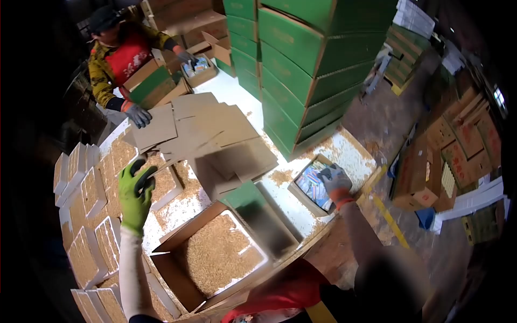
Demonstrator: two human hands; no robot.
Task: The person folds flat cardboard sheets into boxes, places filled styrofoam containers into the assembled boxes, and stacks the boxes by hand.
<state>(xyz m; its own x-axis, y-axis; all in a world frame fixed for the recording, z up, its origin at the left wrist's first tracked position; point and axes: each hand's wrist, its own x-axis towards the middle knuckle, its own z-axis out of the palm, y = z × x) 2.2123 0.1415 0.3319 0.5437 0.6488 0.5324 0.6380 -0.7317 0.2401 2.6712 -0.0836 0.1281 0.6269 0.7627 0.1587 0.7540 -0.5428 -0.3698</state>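
Across white, crumb-strewn desk [355, 154], resting grey-gloved right hand [334, 178] with bent fingers on blue-and-white packets [311, 183] in small open brown cardboard box [305, 201], cannot tell if gripping; holding green-gloved left hand [137, 187] half open, seemingly empty, well left of box

Bright glare on tabletop [230, 89], dim floor [370, 119], black curved edges, slight blur
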